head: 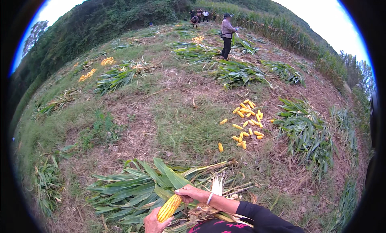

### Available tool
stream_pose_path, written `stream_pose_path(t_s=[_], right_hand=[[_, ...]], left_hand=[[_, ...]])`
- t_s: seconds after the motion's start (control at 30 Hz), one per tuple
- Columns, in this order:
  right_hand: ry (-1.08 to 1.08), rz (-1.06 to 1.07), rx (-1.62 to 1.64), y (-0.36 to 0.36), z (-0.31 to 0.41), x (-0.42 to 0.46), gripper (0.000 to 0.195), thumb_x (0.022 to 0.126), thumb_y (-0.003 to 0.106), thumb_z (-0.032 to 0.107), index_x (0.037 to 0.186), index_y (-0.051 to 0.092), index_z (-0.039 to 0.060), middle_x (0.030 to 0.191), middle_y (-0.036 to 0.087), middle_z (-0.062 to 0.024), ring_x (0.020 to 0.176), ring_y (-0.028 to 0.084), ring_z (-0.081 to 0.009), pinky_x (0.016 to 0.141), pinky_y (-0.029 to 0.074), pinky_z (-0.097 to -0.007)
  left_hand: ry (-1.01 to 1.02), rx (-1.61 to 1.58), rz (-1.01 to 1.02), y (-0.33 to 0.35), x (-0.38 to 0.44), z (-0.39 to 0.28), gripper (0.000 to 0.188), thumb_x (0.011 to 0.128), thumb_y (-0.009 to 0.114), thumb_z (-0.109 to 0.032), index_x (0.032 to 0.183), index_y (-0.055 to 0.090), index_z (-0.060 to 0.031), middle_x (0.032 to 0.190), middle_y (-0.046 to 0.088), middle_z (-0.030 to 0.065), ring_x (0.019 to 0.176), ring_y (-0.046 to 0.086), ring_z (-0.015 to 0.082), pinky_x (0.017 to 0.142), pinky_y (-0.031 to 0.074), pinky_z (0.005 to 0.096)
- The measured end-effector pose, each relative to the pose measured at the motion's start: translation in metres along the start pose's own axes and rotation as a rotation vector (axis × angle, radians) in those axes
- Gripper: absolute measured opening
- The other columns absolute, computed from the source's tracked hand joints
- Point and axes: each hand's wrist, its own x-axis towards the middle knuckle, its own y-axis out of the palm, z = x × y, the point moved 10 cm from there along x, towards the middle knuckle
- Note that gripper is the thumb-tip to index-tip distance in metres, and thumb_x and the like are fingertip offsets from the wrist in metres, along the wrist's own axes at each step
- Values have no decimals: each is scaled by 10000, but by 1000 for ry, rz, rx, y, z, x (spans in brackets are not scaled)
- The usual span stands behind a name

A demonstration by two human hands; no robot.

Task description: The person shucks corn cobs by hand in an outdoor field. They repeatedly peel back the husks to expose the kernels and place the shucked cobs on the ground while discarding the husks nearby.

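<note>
A bare yellow ear of corn [169, 208] is tilted in front of me, its husk off the visible kernels. My left hand [156, 222] grips its lower end from below. At the upper end, the curled fingers of my right hand [190, 193] close around the ear's tip; what lies inside those fingers is partly hidden. A silvery bracelet [209, 198] circles my right wrist. Under both hands lies a heap of cut green corn stalks [129, 193]. Pale peeled husks [217, 184] stick up just beyond my right forearm.
Several husked ears [247, 112] lie scattered ahead to the right. Another stalk heap [307, 136] lies farther right. A person [226, 35] stands beyond, among cut stalks [239, 73]. More people [199, 15] are far back. Standing corn [280, 28] lines the right side.
</note>
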Motion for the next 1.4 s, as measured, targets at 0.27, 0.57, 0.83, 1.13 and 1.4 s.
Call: stream_pose_path(t_s=[0.27, 0.57, 0.83, 1.13, 1.4], right_hand=[[99, -36, 307, 3, 4, -6, 430, 931, 482, 410, 620, 464, 114, 477, 374, 39, 379, 290, -51, 375, 178, -234], [-6, -215, 771, -33, 6, -4, 397, 967, 418, 398, 740, 545, 98, 545, 473, 15, 400, 354, -81, 398, 274, -242], [28, -580, 42, -134, -19, -32, 262, 892, 542, 260, 1089, 594, 97, 948, 640, -21, 838, 607, -114, 673, 471, -256], [0, -87, 709, -155, -229, 28, 380, 896, 580, 286, 1155, 564, 8, 1030, 639, -69, 863, 634, -191, 756, 518, -336], [-158, -72, 579, -141, -196, 29, 291, 842, 639, 172, 1091, 616, 23, 996, 648, -35, 840, 605, -119, 731, 500, -254]], left_hand=[[-208, -450, -48, 38, -13, 47, 429, 692, 730, -175, 1056, 578, -6, 830, 659, 87, 697, 633, 142, 642, 522, 277], [-689, -1461, -242, 121, -30, 109, 522, 872, 508, -541, 1046, 477, -50, 739, 554, 88, 570, 555, 199, 459, 465, 300], [-1222, -1783, -384, 207, -139, 312, 558, 849, 397, -654, 911, 557, -123, 707, 551, 83, 588, 529, 207, 480, 447, 307], [-1424, -1464, -556, 183, -149, 348, 570, 848, 395, -687, 1019, 515, -157, 743, 546, 72, 551, 510, 197, 446, 408, 290], [-42, -959, 138, 86, 127, -33, 486, 921, 546, -268, 1341, 439, -48, 1195, 571, 105, 1003, 578, 168, 748, 523, 302]])
